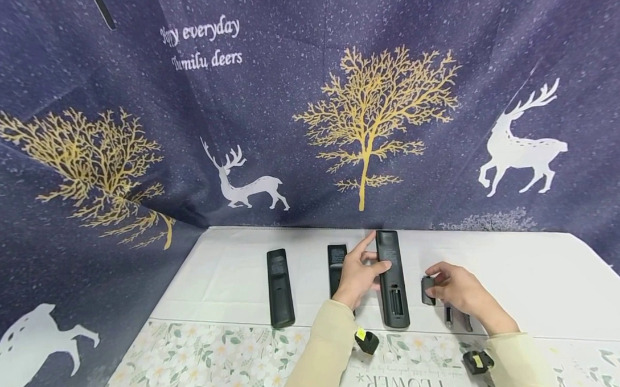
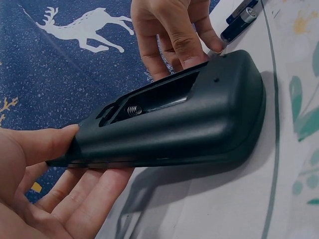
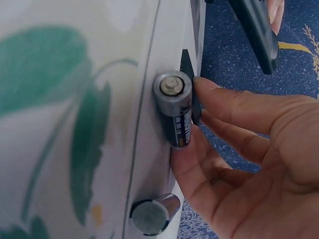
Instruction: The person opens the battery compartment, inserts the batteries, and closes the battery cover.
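Observation:
My left hand [image 1: 360, 274] grips a black remote control [image 1: 390, 250] lying back-side up, thumb on its back and fingers along its side. Its battery compartment [image 2: 154, 97] is uncovered, and a coil spring [image 2: 134, 110] shows inside. To the right, my right hand [image 1: 459, 291] pinches a small black battery cover [image 1: 428, 290] between thumb and fingers. Edge-on, the cover [image 3: 185, 62] looks like a thin dark strip in the right wrist view. Beside that hand two batteries lie on the table: one battery [image 3: 172, 107] close by the fingers, another battery [image 3: 152, 216] farther off.
Another black remote [image 1: 337, 261] lies partly hidden behind my left hand. A third remote [image 1: 280, 288] is farther left. White cloth [image 1: 231, 276] covers the table, with a floral strip [image 1: 192, 357] in front. A dark blue curtain [image 1: 286, 103] hangs behind.

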`<action>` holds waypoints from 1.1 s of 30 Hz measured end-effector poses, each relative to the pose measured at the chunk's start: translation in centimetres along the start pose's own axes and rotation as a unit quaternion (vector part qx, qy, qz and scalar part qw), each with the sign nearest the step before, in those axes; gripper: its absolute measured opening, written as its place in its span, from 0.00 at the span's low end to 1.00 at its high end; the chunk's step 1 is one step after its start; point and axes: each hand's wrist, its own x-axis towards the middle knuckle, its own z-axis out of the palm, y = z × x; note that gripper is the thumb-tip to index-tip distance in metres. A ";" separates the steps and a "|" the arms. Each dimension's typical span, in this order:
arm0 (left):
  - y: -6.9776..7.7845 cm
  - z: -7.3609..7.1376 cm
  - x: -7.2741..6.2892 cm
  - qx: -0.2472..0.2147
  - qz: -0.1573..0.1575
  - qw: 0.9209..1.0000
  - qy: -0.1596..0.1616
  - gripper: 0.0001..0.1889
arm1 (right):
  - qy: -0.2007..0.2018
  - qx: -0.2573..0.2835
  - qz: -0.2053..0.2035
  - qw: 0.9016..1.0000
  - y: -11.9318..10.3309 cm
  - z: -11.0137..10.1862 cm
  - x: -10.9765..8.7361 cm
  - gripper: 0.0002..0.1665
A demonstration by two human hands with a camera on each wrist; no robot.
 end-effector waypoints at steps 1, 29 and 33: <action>0.0 0.0 0.0 0.001 -0.001 1.000 0.001 0.40 | 0.001 -0.001 0.003 1.000 0.0 0.0 0.0 0.25; -0.2 0.2 -0.1 -0.006 -0.001 1.000 0.006 0.39 | -0.017 -0.167 -0.055 0.984 -1.0 -1.7 -2.4 0.17; -0.1 0.0 -0.2 0.002 0.000 1.000 0.009 0.39 | -0.027 -0.178 -0.075 0.981 -0.9 -1.7 -2.9 0.17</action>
